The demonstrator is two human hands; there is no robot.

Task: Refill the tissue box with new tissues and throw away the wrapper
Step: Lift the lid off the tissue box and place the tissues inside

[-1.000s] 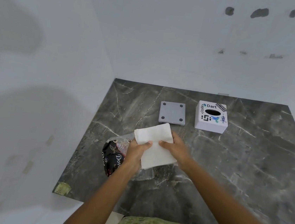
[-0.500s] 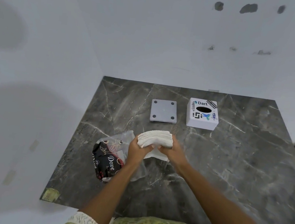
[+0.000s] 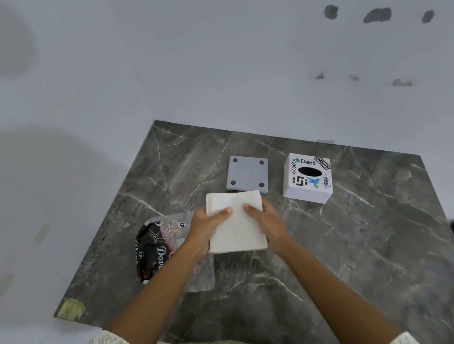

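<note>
Both hands, left [image 3: 205, 225] and right [image 3: 266, 224], grip clenched on a white flat stack of tissues [image 3: 235, 223] above the dark marble tabletop [image 3: 352, 256].

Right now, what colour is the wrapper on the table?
Mostly black with white lettering and a clear part; the wrapper shows best in the head view.

both hands gripping tissue stack [image 3: 238, 227], marble table [image 3: 353, 243]

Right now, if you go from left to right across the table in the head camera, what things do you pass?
Black tissue wrapper → left hand → stack of tissues → right hand → white tissue box. The grey base plate sits above the tissues, so I left it out.
</note>
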